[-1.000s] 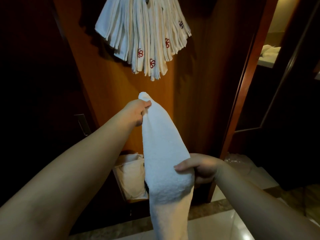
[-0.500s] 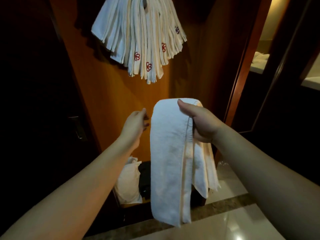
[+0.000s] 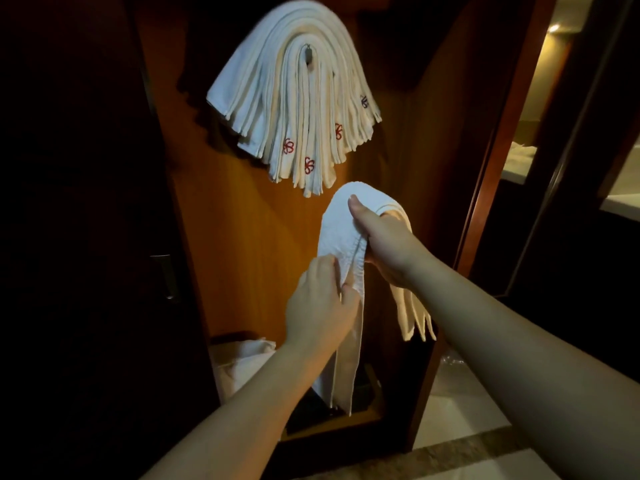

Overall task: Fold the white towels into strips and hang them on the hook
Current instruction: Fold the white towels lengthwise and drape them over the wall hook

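Since half a second ago my left hand (image 3: 320, 306) has closed the gap and come onto the folded towel strip (image 3: 341, 237), which it was only reaching toward before; the view has also tipped up, so the hook (image 3: 308, 54) now shows. My right hand (image 3: 388, 237) carries the strip draped over it, thumb pressed on the near face at the top and the other fingers curled under the fold. My left hand pinches the near layer lower down, fingers curled onto the cloth just below and beside the right hand. The strip's near half hangs down in front of the open wooden cabinet (image 3: 242, 237); its far half hangs behind my right wrist in several thin layers. The top of the strip sits just below the lower ends of the hung towels (image 3: 284, 98), not touching them. Those towels fan out over the hook, some showing red embroidered marks. At the cabinet's bottom left lies a pale heap of unfolded towels (image 3: 239, 362). The tiled floor (image 3: 464, 410) shows at lower right.
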